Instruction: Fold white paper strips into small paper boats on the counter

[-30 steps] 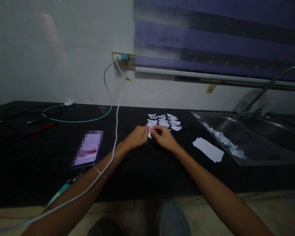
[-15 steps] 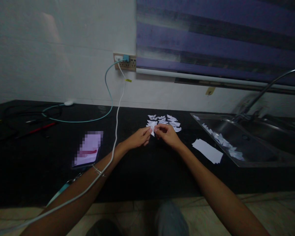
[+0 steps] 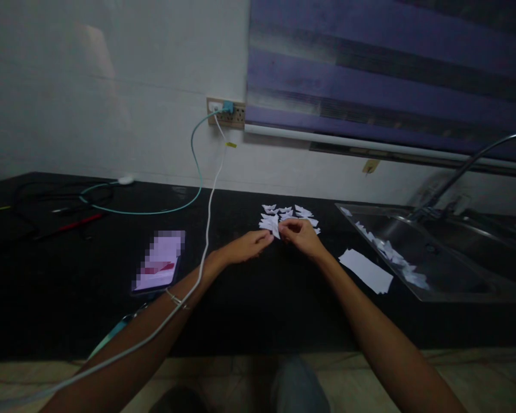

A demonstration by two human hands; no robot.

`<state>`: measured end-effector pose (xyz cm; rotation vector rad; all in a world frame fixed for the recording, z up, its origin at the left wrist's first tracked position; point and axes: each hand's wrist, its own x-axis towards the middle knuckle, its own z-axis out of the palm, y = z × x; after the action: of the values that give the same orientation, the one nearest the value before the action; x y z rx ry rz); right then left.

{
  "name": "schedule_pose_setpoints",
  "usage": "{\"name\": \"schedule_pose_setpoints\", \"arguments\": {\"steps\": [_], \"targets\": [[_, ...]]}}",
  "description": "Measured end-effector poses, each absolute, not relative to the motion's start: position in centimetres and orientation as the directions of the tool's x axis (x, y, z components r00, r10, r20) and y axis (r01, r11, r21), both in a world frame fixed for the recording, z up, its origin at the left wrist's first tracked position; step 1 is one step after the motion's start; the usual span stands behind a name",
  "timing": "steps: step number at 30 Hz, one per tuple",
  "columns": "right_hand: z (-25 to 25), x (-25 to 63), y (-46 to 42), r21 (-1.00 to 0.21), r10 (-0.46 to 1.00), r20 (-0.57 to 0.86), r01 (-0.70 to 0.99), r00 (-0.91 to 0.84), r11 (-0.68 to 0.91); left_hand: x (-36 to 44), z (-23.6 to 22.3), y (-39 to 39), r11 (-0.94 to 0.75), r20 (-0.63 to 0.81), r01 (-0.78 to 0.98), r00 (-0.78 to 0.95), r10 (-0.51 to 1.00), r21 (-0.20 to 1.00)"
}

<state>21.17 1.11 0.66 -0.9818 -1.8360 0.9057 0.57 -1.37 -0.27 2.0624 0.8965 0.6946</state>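
Note:
A small piece of folded white paper [image 3: 276, 228] is pinched at its right side between the thumb and finger of my right hand [image 3: 301, 235]. My left hand [image 3: 250, 245] is closed, its thumb and fingers pressed together just left of that paper. Whether its fingertips still grip an edge cannot be made out. Right behind both hands, several small folded paper boats [image 3: 303, 211] sit in rows on the black countertop [image 3: 258, 310], partly hidden by my fingers.
A stack of white paper slips [image 3: 365, 271] lies to the right. More folded paper pieces [image 3: 395, 252] line the rim of the steel sink [image 3: 451, 289], under a faucet [image 3: 460, 166]. A phone [image 3: 160, 261] rests at left. A white cable [image 3: 207, 229] crosses over my left forearm.
My left fingertips have drawn back slightly from the folded paper, while my right hand keeps its pinch. The paper looks narrower and more upright. The whole view has shifted a little.

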Motion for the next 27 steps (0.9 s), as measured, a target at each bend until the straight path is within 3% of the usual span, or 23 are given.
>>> {"name": "schedule_pose_setpoints", "arguments": {"steps": [4,7,10,14,19,24,27], "targets": [[2.7,20.9,5.2,-0.659,0.798,0.417,0.461,-0.435,0.595,0.5,-0.1,-1.4,-0.507,0.157,0.389,0.654,0.740,0.770],[5.2,18.5,9.6,-0.413,0.731,0.275,0.610,-0.624,0.676,0.6,-0.3,-1.3,-0.499,0.130,0.400,0.666,0.735,0.769],[6.8,15.1,13.7,-0.127,0.723,0.003,0.717,-0.691,0.686,0.5,-0.4,-1.2,-0.513,0.144,0.406,0.662,0.736,0.756],[6.7,11.5,16.8,-0.030,0.712,-0.139,0.722,-0.688,0.692,0.3,-0.5,-1.0,-0.493,0.127,0.396,0.667,0.735,0.774],[6.0,10.1,17.7,0.063,0.712,-0.199,0.716,-0.674,0.695,0.2,-0.7,-0.9,-0.473,0.089,0.410,0.674,0.733,0.780],[8.6,10.3,17.3,0.112,0.726,-0.186,0.720,-0.662,0.685,0.1,-0.6,-0.8,-0.468,0.075,0.428,0.671,0.738,0.773],[11.2,12.9,15.3,0.107,0.725,-0.068,0.718,-0.685,0.688,0.0,-0.3,-1.0,-0.451,0.074,0.405,0.673,0.736,0.795]]}}
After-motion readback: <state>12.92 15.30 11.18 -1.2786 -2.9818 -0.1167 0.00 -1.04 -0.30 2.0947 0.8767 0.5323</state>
